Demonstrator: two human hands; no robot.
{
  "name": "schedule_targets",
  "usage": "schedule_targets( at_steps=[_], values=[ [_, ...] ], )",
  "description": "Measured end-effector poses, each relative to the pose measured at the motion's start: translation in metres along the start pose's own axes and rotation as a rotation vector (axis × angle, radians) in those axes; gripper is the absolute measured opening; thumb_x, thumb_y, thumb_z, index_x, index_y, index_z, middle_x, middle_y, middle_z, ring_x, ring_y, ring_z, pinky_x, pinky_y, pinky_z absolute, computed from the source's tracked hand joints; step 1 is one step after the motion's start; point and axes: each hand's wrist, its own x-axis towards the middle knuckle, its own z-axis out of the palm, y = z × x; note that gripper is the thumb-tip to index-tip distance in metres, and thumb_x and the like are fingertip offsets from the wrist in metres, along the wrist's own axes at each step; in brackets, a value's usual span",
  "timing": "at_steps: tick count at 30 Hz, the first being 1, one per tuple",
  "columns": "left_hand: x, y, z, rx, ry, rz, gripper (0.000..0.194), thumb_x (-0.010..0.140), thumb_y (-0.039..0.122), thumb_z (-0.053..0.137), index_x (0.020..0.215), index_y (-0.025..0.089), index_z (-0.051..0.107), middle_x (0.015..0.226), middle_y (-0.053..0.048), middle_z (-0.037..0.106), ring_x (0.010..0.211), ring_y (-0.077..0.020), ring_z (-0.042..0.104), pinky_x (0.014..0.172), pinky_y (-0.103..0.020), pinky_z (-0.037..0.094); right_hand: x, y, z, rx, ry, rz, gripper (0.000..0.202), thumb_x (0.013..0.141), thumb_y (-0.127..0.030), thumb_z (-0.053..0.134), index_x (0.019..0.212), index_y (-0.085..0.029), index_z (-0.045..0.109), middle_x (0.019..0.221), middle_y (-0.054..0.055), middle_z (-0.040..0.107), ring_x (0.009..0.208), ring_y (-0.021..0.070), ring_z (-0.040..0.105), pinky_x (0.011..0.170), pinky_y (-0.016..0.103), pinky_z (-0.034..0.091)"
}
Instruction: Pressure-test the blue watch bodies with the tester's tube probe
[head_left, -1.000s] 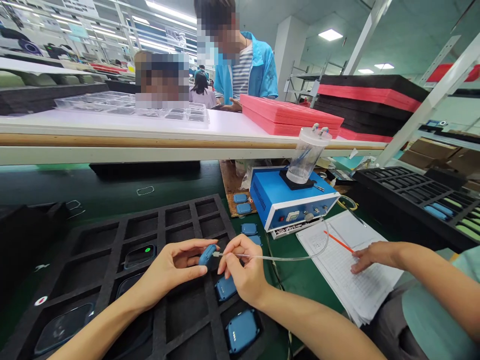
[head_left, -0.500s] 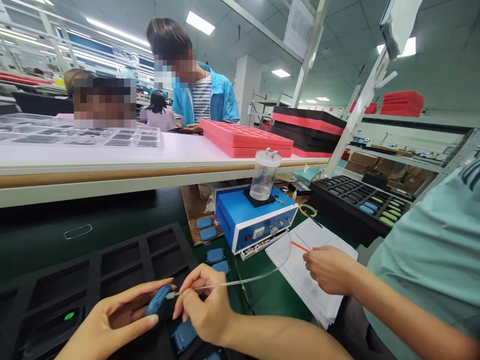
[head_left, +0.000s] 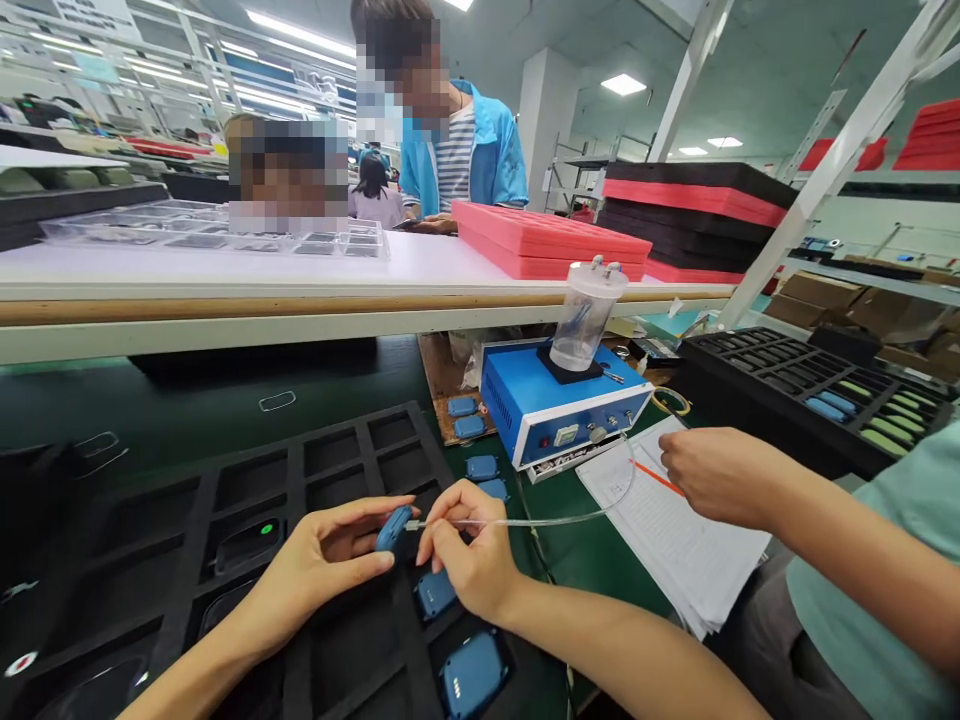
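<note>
Left fingers (head_left: 379, 562) pinch blue case (head_left: 392, 530); right fingers (head_left: 442, 530) closed round clear tube (head_left: 525, 522); best keep tip square.

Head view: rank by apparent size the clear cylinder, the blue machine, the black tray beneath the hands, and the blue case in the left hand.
1. Black tray
2. Blue machine
3. Clear cylinder
4. Blue case

A dark green desk (head_left: 589, 550) carries a black compartmented tray (head_left: 298, 475) at nine o'clock, a thin pale loop (head_left: 277, 401) at ten, a brown board (head_left: 441, 377) at twelve, a blue-and-white box (head_left: 559, 402) at one, papers (head_left: 679, 540) at three, and two blue cases (head_left: 481, 467) near its middle.
</note>
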Motion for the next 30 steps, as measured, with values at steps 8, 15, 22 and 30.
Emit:
schedule_targets(
  at_steps=[8, 15, 22, 30],
  values=[
    [-0.003, 0.003, 0.002, -0.072, -0.026, -0.002, 0.041, 0.061, 0.022, 0.076, 0.101, 0.022, 0.069, 0.101, -0.005, 0.07, 0.095, -0.0251, 0.064, 0.086, -0.033, 0.05, -0.002, 0.001, -0.002, 0.03, -0.013, 0.013, 0.002, 0.07, -0.017, 0.048, 0.069, -0.019, 0.048, 0.048, -0.003, 0.056, 0.037, 0.0092, 0.043, 0.041, 0.02, 0.034],
    [-0.002, 0.0, 0.0, -0.026, 0.0, -0.013, 0.043, 0.061, 0.025, 0.077, 0.102, 0.021, 0.068, 0.102, -0.006, 0.07, 0.102, -0.0292, 0.06, 0.092, -0.039, 0.047, -0.001, 0.003, 0.0, 0.057, 0.003, -0.037, 0.003, 0.069, -0.015, 0.048, 0.068, -0.018, 0.048, 0.046, -0.004, 0.055, 0.036, 0.0086, 0.043, 0.041, 0.02, 0.035],
    [-0.001, 0.0, 0.004, -0.237, 0.08, -0.104, 0.04, 0.075, 0.032, 0.067, 0.113, 0.019, 0.062, 0.111, -0.009, 0.065, 0.107, -0.0268, 0.056, 0.087, -0.039, 0.05, -0.005, 0.004, -0.006, 0.242, 0.247, -0.174, 0.009, 0.081, -0.025, 0.05, 0.075, -0.019, 0.048, 0.052, -0.004, 0.056, 0.034, 0.0067, 0.042, 0.035, 0.017, 0.032],
    [0.018, 0.009, 0.01, 0.404, 0.063, -0.066, 0.041, 0.084, 0.036, 0.049, 0.118, 0.012, 0.052, 0.092, -0.008, 0.068, 0.078, -0.0196, 0.065, 0.064, -0.029, 0.053, -0.003, 0.004, -0.009, 0.204, 0.188, -0.173, 0.011, 0.082, -0.026, 0.05, 0.075, -0.018, 0.049, 0.053, -0.005, 0.055, 0.036, 0.007, 0.043, 0.036, 0.018, 0.033]
  ],
)
